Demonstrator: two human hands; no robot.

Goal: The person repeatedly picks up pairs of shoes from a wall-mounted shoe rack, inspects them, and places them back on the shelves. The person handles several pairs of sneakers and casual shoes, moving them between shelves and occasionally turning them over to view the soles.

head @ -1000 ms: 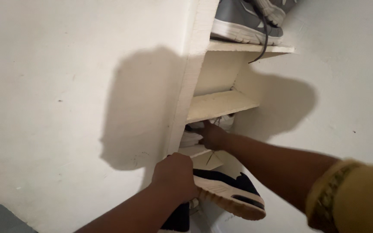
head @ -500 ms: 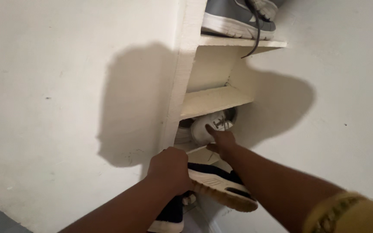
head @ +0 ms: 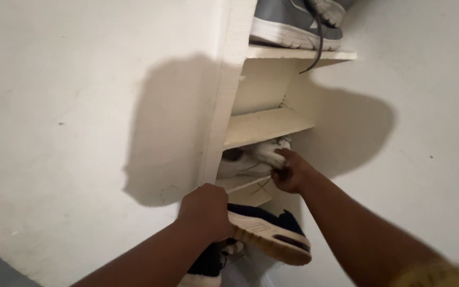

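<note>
Sneakers fill this narrow white shelf unit (head: 224,106) set into a pale wall. A dark navy sneaker (head: 264,231) with a cream sole sits in front of the lowest opening, its sole turned toward the camera and tilted, the heel end pointing right. The left hand (head: 204,212) clasps the toe end of that sole, fingers curled around it in a closed grip. Below the hand, a second dark shoe (head: 208,263) with a white edge shows partly, hidden in part by the left forearm.

One shelf up, a white sneaker (head: 251,159) lies on the third board down, its toe pointing left into the compartment. The right hand (head: 289,171) reaches in from the right and pinches the heel end of this white shoe, the fingers closed on it. The right forearm runs from the lower right corner of the view, ending in a yellowish sleeve (head: 442,276) at the frame edge.

Above that, the second shelf board (head: 266,126) carries nothing visible on its front part. On the top board (head: 304,53) rests a grey sneaker (head: 288,21) with a white sole, a dark lace hanging over the board's edge. Shadows of the person fall on the wall (head: 70,106) to the left of the unit and on the wall to its right.
</note>
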